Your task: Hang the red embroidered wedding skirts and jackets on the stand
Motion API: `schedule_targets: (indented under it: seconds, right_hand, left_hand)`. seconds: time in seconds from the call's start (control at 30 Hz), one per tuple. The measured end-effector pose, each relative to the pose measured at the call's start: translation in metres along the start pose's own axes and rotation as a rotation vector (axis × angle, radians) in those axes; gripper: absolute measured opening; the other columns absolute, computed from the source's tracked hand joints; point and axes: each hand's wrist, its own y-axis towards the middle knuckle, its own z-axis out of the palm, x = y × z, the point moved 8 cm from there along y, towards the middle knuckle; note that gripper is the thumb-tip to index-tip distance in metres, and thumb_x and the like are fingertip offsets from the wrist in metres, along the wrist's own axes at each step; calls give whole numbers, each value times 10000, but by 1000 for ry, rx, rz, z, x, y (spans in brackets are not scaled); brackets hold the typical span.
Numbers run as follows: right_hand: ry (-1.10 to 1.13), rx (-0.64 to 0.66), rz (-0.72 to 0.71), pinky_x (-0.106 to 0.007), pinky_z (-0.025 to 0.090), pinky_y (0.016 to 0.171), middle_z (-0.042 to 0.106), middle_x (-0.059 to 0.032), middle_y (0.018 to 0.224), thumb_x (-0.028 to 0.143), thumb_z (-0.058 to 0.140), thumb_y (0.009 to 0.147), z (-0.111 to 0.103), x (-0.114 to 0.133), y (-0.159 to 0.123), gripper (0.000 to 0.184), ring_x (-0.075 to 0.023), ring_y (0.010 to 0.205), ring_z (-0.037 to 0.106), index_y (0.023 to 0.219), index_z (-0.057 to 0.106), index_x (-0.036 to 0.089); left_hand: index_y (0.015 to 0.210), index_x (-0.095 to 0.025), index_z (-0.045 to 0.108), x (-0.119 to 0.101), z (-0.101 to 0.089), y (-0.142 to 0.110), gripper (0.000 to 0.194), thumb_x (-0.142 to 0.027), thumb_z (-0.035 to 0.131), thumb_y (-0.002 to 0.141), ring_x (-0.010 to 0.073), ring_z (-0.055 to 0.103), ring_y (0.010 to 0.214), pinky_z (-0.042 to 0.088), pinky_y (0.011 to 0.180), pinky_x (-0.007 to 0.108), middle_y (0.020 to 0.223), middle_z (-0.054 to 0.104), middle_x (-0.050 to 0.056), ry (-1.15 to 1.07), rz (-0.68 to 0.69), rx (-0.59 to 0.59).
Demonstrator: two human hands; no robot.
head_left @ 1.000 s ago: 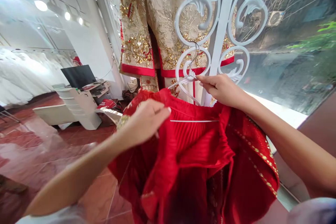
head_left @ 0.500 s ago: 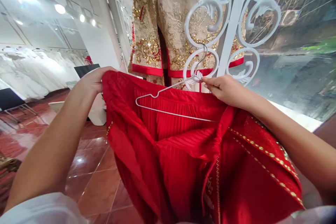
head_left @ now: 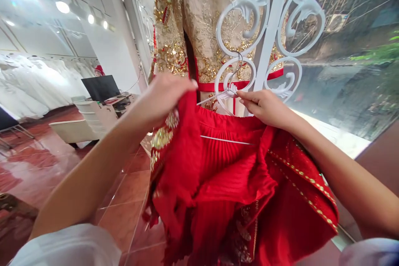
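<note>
A red pleated skirt (head_left: 224, 174) with gold trim hangs between my hands, its waistband spread around a white wire hanger (head_left: 229, 139). My left hand (head_left: 174, 91), smeared a little by motion, pinches the waistband's left side and covers the hanger's left end. At the neck of the hanger, just under its hook, my right hand (head_left: 264, 106) is closed. The hanger's right end is hidden in the skirt. Its metal hook shows in front of a white scrollwork frame (head_left: 269, 37); I cannot tell whether it rests on it.
A cream and gold embroidered garment (head_left: 215, 29) hangs behind the scrollwork. To the right is a window (head_left: 336, 70). On the left stand a desk with a black monitor (head_left: 101, 87), a cream chair (head_left: 73, 131) and a row of white gowns (head_left: 40, 83).
My left hand has moved right, toward the hanger, folding the skirt's left side inward over the hanger's left end. My right hand stays at the hanger's neck.
</note>
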Motion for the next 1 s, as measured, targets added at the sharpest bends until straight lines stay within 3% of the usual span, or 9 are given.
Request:
schedule_targets:
  seconds: [0.1,0.2,0.27,0.33,0.43,0.53,0.7,0.83,1.0]
  right_hand:
    - [114,12,28,-225,324,529,450,29,509,245,411,865,4,-5,-1,363,-91,487,373,1084,656,91]
    - [190,72,59,-227,304,508,352,52,475,272,408,876,7,-8,-1,381,-85,469,310,1100,646,77]
    - [209,95,75,-226,289,494,322,59,471,271,411,882,7,-8,0,378,-80,463,277,1106,643,75]
    - [227,99,77,-223,262,476,297,66,475,263,413,887,6,-7,0,376,-72,457,243,1128,633,75]
    - [264,110,68,-219,233,460,288,70,486,260,421,894,6,-5,-1,371,-62,452,225,1145,621,74]
    - [286,118,86,-218,234,456,297,69,484,290,428,899,7,-5,-3,370,-61,450,230,1128,628,78]
    - [250,82,96,-225,249,446,297,63,472,312,444,888,4,-4,-3,350,-77,455,238,1068,660,103]
    - [273,106,108,-216,232,430,288,67,476,313,441,896,7,-5,-2,346,-65,438,230,1084,647,108]
    - [307,119,154,-219,225,425,290,75,478,317,454,902,9,-8,-3,357,-56,428,227,1109,626,82]
  left_hand:
    - [463,-193,430,54,63,-43,418,-447,493,789,112,449,360,285,392,237,402,495,2,272,-152,437]
    - [481,-188,473,97,78,-60,450,-458,413,836,146,530,435,359,472,258,477,572,33,485,-168,483]
    - [514,-184,504,100,64,-48,462,-490,401,844,150,523,464,369,512,267,503,568,30,610,-75,325]
    - [627,-183,568,87,32,-28,421,-508,410,843,168,547,557,399,580,280,594,594,32,686,74,42]
    - [1008,-196,591,74,-12,-5,361,-482,492,810,236,574,941,422,849,347,1006,636,74,700,329,-247]
    - [1265,-188,417,106,-15,4,545,-475,493,808,258,456,1183,346,1006,402,1314,465,123,571,379,-183]
    - [1162,-148,404,168,-4,-50,513,-468,536,783,277,416,1174,385,959,420,1225,438,173,410,193,-672]
    - [944,-183,509,188,28,-60,280,-431,405,867,204,551,843,454,767,336,886,573,64,262,42,-423]
    - [746,-165,550,162,0,-45,329,-476,475,823,136,501,618,385,572,234,661,554,-8,121,-45,-83]
